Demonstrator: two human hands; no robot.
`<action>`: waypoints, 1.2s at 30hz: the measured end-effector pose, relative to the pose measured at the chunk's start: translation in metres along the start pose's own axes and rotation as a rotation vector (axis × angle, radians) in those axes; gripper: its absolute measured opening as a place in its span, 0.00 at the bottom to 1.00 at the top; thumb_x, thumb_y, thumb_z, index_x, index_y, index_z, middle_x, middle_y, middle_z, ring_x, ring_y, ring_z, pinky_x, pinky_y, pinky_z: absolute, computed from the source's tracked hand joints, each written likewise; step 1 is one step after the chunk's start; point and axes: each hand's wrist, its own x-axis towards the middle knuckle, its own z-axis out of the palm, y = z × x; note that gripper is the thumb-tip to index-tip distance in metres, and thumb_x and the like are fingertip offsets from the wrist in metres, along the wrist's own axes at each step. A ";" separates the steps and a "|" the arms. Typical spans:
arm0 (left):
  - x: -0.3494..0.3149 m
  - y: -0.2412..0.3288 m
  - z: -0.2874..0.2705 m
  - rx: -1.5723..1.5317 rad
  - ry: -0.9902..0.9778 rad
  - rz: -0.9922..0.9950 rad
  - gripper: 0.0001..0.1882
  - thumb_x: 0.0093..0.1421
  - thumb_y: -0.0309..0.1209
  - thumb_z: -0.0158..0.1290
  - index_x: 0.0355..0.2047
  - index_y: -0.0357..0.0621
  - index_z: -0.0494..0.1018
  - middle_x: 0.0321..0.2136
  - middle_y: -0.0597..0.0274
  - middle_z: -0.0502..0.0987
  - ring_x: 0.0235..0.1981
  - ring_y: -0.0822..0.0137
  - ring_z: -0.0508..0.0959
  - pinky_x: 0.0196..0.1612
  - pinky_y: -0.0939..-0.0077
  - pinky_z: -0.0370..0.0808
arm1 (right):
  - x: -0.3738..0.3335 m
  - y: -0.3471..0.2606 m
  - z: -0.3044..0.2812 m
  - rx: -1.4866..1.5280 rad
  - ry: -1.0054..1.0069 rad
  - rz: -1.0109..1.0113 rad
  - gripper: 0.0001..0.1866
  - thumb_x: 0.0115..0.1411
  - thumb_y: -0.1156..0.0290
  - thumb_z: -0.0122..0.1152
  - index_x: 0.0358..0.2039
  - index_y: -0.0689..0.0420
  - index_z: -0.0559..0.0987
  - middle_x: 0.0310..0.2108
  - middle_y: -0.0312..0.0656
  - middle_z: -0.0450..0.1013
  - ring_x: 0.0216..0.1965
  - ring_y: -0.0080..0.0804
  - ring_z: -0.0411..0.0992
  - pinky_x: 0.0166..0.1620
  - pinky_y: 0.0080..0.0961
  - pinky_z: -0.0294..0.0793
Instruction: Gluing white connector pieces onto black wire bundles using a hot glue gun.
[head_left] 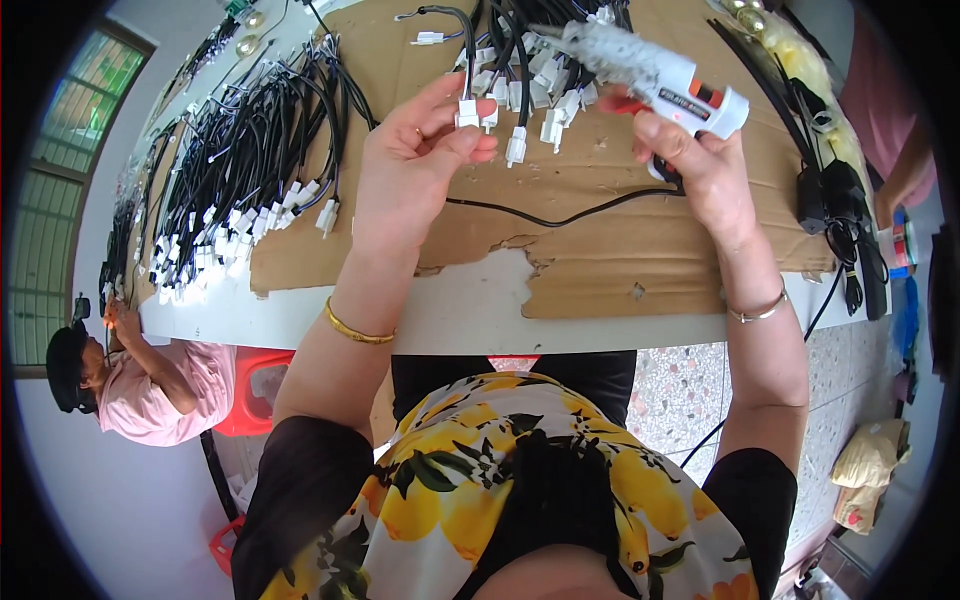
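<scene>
Between the thumb and fingers of my left hand (pixel 425 150) is the white plug connector (pixel 467 114) of a black cable, held upright above the cardboard. My right hand (pixel 695 165) is wrapped round a white hot glue gun (pixel 665 85) with a smeared, whitish front part. The gun's nozzle points left, over a pile of black cables with white connectors (pixel 545 75). A black power cord (pixel 560 222) runs from below the gun's grip leftward across the cardboard sheet (pixel 600 270).
A large bundle of black cables (pixel 270 130) with white connectors lies at the left of the white table (pixel 440 325). Black adapters (pixel 840 195) with coiled cords sit at the right edge. One person in pink (pixel 165 390) works at the far left; another stands at the right.
</scene>
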 end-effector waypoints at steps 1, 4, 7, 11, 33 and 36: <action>0.001 0.000 0.000 0.000 0.000 0.003 0.19 0.53 0.16 0.44 0.48 0.34 0.63 0.36 0.56 0.74 0.30 0.69 0.75 0.36 0.78 0.75 | -0.002 0.002 -0.001 0.009 -0.038 0.027 0.16 0.51 0.69 0.58 0.40 0.61 0.72 0.34 0.40 0.73 0.26 0.18 0.67 0.30 0.16 0.69; 0.002 0.000 -0.002 0.001 0.014 -0.008 0.18 0.53 0.15 0.45 0.46 0.31 0.63 0.36 0.55 0.74 0.31 0.69 0.76 0.36 0.78 0.75 | -0.007 0.000 0.005 0.056 -0.077 0.016 0.16 0.51 0.69 0.58 0.40 0.61 0.72 0.34 0.40 0.73 0.26 0.18 0.66 0.30 0.16 0.69; 0.001 -0.001 -0.001 0.037 0.045 0.002 0.15 0.52 0.15 0.46 0.42 0.30 0.64 0.35 0.54 0.74 0.32 0.69 0.76 0.36 0.78 0.75 | -0.009 0.000 0.005 0.042 -0.128 0.054 0.17 0.50 0.69 0.59 0.41 0.61 0.72 0.34 0.40 0.73 0.28 0.17 0.66 0.31 0.14 0.68; 0.001 -0.003 -0.002 0.030 0.051 0.046 0.15 0.52 0.14 0.46 0.42 0.29 0.64 0.35 0.53 0.74 0.31 0.69 0.76 0.36 0.79 0.75 | -0.008 -0.003 0.010 0.029 -0.183 0.095 0.17 0.50 0.71 0.59 0.41 0.60 0.72 0.34 0.39 0.74 0.33 0.18 0.68 0.35 0.14 0.67; -0.001 -0.006 0.001 0.156 0.094 0.058 0.12 0.48 0.15 0.51 0.35 0.32 0.66 0.27 0.58 0.75 0.26 0.74 0.74 0.30 0.85 0.71 | -0.013 0.004 0.013 -0.101 -0.182 0.081 0.13 0.51 0.76 0.58 0.38 0.60 0.74 0.33 0.36 0.73 0.35 0.18 0.68 0.39 0.16 0.69; -0.001 -0.006 0.001 0.171 0.092 0.064 0.12 0.48 0.16 0.51 0.35 0.32 0.66 0.27 0.59 0.75 0.26 0.74 0.74 0.30 0.85 0.71 | -0.013 0.004 0.014 -0.083 -0.171 0.103 0.13 0.51 0.75 0.59 0.38 0.61 0.73 0.33 0.36 0.74 0.34 0.18 0.68 0.39 0.16 0.69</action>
